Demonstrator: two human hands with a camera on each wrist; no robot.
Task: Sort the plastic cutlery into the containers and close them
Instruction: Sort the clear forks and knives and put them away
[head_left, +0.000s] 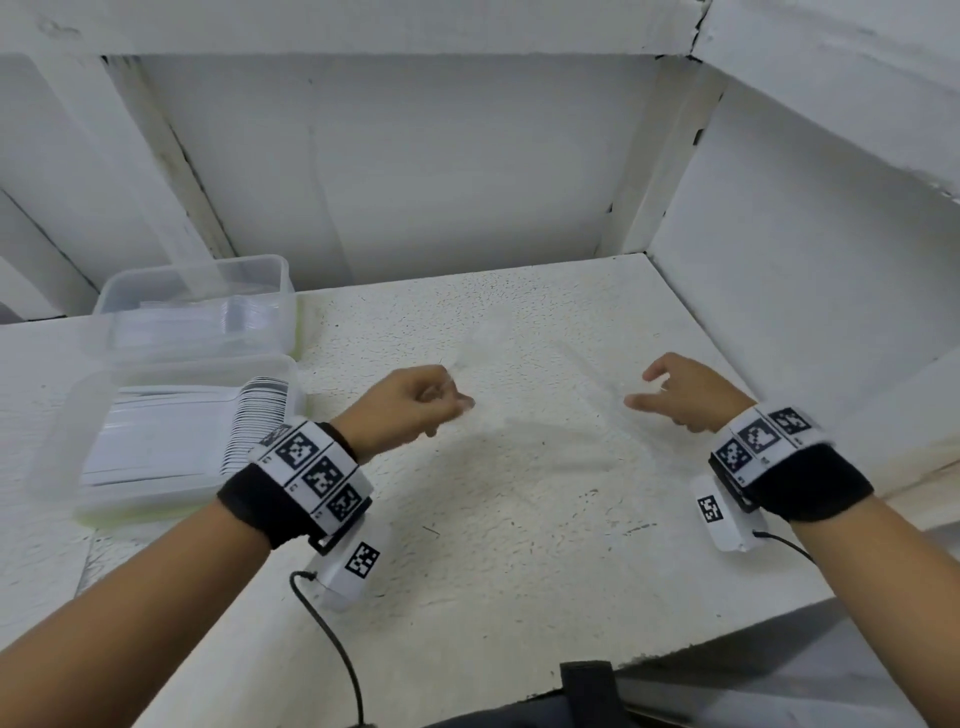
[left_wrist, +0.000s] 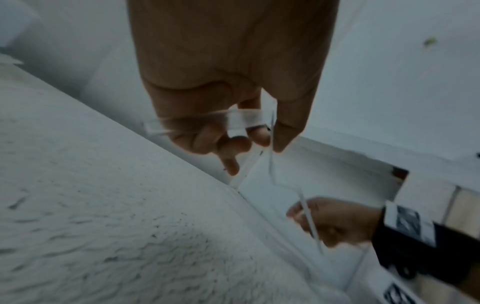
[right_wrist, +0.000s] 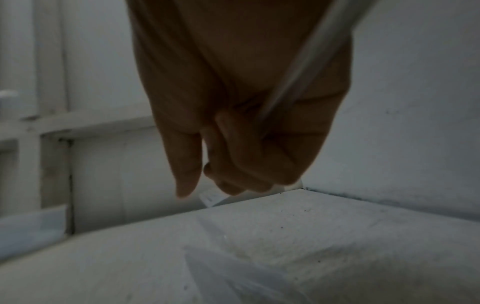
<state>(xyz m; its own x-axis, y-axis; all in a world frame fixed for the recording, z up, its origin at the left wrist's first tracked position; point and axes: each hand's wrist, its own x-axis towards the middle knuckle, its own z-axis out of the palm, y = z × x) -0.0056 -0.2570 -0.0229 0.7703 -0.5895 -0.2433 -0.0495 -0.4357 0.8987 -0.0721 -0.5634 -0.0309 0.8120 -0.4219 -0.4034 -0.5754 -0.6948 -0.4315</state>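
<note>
I hold a clear plastic lid (head_left: 545, 374) between both hands above the white table (head_left: 519, 545); it is nearly invisible in the head view. My left hand (head_left: 457, 402) pinches its left edge, with thumb and curled fingers (left_wrist: 259, 139) around the rim. My right hand (head_left: 644, 389) grips the lid's other edge (left_wrist: 306, 214), and the rim (right_wrist: 298, 72) crosses that palm. Two clear containers stand at the left. The far container (head_left: 208, 306) holds clear cutlery. The near container (head_left: 182, 431) holds a stack of white cutlery.
White walls (head_left: 415, 182) box in the table at the back and right. The table's front edge (head_left: 675, 654) runs below my right wrist. A dark strap (head_left: 587, 691) shows at the bottom.
</note>
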